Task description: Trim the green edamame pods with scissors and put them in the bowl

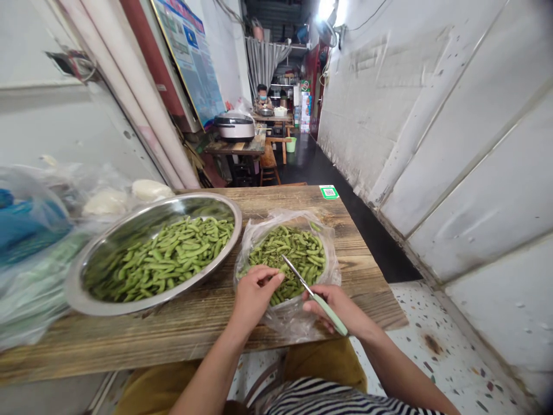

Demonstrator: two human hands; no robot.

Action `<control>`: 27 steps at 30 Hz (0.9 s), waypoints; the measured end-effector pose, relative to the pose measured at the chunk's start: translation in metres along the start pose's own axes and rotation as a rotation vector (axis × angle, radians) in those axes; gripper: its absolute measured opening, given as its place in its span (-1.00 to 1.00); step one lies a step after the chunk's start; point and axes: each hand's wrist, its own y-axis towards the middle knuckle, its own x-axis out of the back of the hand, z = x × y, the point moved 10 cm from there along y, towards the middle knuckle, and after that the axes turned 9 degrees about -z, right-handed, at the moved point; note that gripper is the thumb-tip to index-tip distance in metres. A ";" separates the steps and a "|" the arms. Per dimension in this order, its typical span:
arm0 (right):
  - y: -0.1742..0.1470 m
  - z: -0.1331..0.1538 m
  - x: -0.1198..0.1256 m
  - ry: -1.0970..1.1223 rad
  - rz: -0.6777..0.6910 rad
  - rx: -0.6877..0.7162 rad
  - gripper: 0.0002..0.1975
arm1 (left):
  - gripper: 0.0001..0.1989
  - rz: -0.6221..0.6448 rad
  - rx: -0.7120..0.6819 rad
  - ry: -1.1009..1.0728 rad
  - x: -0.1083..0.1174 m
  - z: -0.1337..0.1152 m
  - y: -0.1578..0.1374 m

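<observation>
My left hand is closed in a pinch on a green soybean pod, above the near side of a heap of pods. That heap lies in a clear plastic bag with its mouth spread wide. From the right, my right hand grips scissors with pale green handles. Their blades point up and left, over the heap, with the tips close to my left fingers. Left of the bag, a wide steel basin holds many more green pods.
All this stands on a wooden table. Blurred plastic bags crowd its left end. A green QR code card lies at the far right corner. Beyond are a cooker on another table and a seated person. A white wall runs along the right.
</observation>
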 end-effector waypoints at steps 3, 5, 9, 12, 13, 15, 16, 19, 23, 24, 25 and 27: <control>0.002 0.000 -0.002 0.053 -0.010 0.020 -0.48 | -0.71 -0.032 0.143 -0.227 0.000 0.010 0.001; 0.000 0.002 -0.006 0.068 0.017 0.051 -0.45 | -0.68 0.001 0.231 -0.373 -0.005 0.013 -0.001; -0.006 0.003 -0.012 0.031 0.083 0.088 -0.49 | -0.64 0.031 0.335 -0.501 -0.012 0.013 -0.007; -0.008 0.004 -0.013 -0.020 0.099 0.105 -0.49 | -0.66 0.041 0.348 -0.487 -0.014 0.012 -0.010; -0.008 0.005 -0.013 -0.034 0.099 0.111 -0.50 | -0.68 0.044 0.343 -0.475 -0.014 0.011 -0.010; -0.008 0.007 -0.014 -0.052 0.096 0.114 -0.50 | -0.70 0.061 0.333 -0.459 -0.014 0.010 -0.011; -0.008 0.008 -0.015 -0.054 0.097 0.112 -0.51 | -0.70 0.070 0.330 -0.457 -0.015 0.010 -0.012; -0.007 0.010 -0.019 -0.026 0.098 0.099 -0.54 | -0.70 0.080 0.327 -0.456 -0.019 0.010 -0.015; -0.003 0.006 -0.018 0.019 0.080 0.047 -0.58 | -0.73 0.047 0.294 -0.405 -0.014 0.010 -0.012; -0.002 0.005 -0.015 0.035 0.062 0.034 -0.59 | -0.74 0.004 0.255 -0.372 -0.004 0.008 -0.006; -0.001 0.004 -0.012 0.057 0.036 0.025 -0.59 | -0.74 -0.072 0.193 -0.324 0.013 0.004 0.001; 0.002 0.003 -0.003 0.101 -0.022 0.025 -0.58 | -0.74 -0.310 0.009 -0.153 0.063 -0.010 0.016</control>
